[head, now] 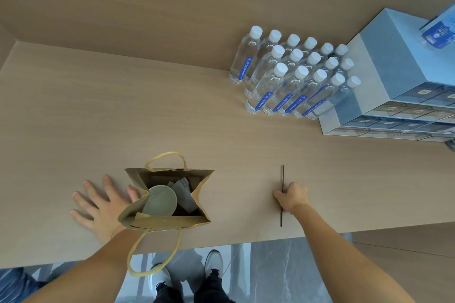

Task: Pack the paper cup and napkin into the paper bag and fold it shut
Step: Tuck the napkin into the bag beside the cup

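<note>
A brown paper bag (202, 186) with twisted paper handles stands open near the table's front edge. Inside it sit a pale green paper cup (160, 200) and a folded grey napkin (183, 194) beside the cup. My left hand (101, 204) lies flat on the table, fingers spread, just left of the bag and touching its side. My right hand (293, 198) is well to the right of the bag, fingers closed around a thin dark stick (283, 174) that lies on the table.
Several clear water bottles with white caps (290, 74) stand at the back right. Next to them is a pale blue drawer unit (384, 86). The wooden table (123, 110) ends close to my body; feet and a tiled floor show below.
</note>
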